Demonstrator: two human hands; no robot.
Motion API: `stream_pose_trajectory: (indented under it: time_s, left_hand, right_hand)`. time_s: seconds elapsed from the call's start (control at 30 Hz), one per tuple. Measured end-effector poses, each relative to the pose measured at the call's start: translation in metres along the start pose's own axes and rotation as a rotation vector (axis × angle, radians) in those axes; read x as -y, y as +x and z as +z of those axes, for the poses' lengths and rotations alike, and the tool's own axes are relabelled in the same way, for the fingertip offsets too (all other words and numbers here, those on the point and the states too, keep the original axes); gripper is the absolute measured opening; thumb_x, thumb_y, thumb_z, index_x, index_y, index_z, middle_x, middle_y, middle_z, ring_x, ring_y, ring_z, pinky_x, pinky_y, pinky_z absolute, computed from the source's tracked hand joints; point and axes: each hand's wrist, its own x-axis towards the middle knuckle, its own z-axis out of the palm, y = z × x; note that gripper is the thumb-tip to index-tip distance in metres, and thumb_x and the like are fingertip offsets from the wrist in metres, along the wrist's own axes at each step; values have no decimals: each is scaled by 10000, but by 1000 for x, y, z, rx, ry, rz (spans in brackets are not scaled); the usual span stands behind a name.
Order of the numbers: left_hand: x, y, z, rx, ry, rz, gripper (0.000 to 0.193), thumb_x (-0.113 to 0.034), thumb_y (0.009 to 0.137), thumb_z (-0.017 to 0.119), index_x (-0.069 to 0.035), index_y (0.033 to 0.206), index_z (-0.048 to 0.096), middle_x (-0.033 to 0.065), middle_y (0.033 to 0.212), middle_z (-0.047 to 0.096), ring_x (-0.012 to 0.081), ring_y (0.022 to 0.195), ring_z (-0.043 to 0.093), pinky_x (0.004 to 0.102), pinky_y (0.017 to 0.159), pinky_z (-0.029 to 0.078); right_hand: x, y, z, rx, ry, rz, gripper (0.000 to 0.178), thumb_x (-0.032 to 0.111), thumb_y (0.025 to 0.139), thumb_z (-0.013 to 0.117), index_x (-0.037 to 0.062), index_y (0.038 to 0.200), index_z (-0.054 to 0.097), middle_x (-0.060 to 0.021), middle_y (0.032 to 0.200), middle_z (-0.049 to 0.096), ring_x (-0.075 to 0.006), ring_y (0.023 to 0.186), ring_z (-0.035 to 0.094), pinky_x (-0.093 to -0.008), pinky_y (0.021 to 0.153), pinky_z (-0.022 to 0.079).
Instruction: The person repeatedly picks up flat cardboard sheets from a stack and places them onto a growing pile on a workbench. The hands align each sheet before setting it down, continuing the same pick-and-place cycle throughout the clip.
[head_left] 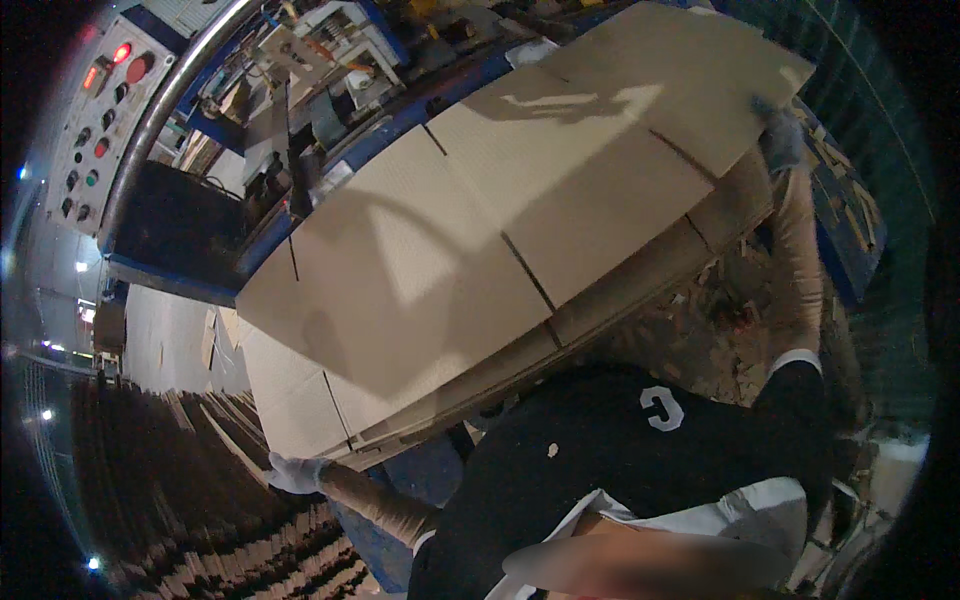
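A long slotted sheet of brown cardboard [430,270] stretches across the blue machine in front of me, with at least one more sheet showing under its near edge. Dark slots cut into both long sides, and shadows fall over its face. My left hand [295,473], in a grey glove, grips the near left corner. At the opposite end my right hand [783,140], gloved too, is closed round the right edge, its fingers partly hidden and blurred. Tan sleeves cover both forearms.
A control panel [105,130] with buttons and lit red lamps stands at the left, beside a curved metal tube [165,95]. Stacked cardboard [200,490] fills the lower left. Cardboard scraps [690,310] litter the floor; more strips lie on a blue surface [845,240] at right.
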Motion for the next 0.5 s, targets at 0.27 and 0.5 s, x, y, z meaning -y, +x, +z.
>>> stream_pose_trajectory:
  time_s: [0.27, 0.5]
  left_hand:
    - [-53, -71, 16, 338, -578, -140, 556, -275, 890, 590, 30, 1321, 415, 202, 1305, 497, 282, 1204, 487, 413, 1022, 386]
    - [-51, -78, 24, 628, -244, 9, 397, -172, 872, 602, 23, 1209, 526, 154, 1179, 573, 246, 1080, 547, 406, 960, 434]
  right_hand:
    - [155, -9, 19, 191, -64, -192, 466, 291, 886, 588, 42, 1274, 523, -55, 1154, 593, -161, 1070, 545, -322, 904, 440]
    - [101, -199, 61, 726, -556, -485, 379, 213, 845, 587, 136, 1216, 591, -112, 1289, 560, -313, 1219, 493, -434, 1081, 326]
